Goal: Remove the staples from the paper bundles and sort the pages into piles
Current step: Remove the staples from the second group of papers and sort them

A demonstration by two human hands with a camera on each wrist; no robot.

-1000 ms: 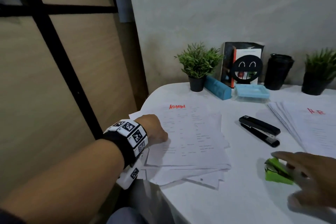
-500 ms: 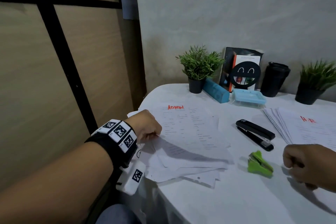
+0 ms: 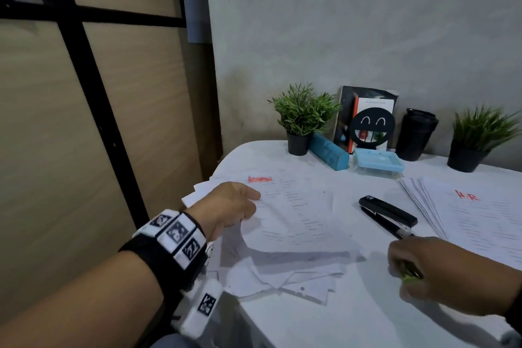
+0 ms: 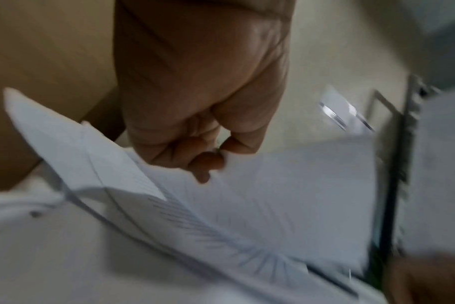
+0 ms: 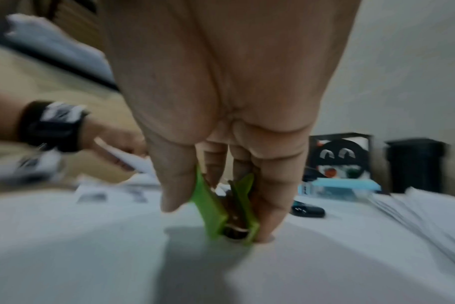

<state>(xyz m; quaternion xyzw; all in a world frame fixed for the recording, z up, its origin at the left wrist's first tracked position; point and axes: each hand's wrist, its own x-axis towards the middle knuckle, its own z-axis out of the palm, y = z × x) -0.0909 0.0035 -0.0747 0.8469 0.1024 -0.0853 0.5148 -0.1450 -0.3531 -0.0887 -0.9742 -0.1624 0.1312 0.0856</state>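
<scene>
A loose pile of white pages headed ADMIN (image 3: 293, 215) lies at the table's left. My left hand (image 3: 228, 206) pinches the left edge of the top sheets (image 4: 286, 185) between thumb and fingers and holds them lifted off the pile. A second pile headed HR (image 3: 477, 217) lies at the right. My right hand (image 3: 432, 271) grips the green staple remover (image 5: 223, 209) between thumb and fingers, its tip on the white table (image 5: 91, 246). In the head view only a sliver of the green staple remover (image 3: 409, 277) shows under the fingers.
A black stapler (image 3: 387, 217) lies between the two piles. Along the wall stand two potted plants (image 3: 302, 118), a blue case (image 3: 329, 155), a blue-lidded box (image 3: 377, 161), a smiley-face stand (image 3: 371, 127) and a black cup (image 3: 415, 134). The table edge (image 3: 254, 316) curves near me.
My left hand went from resting on the ADMIN pile to pinching and lifting its top sheets. My right hand let go of the staple remover, drew back, then came down and gripped it.
</scene>
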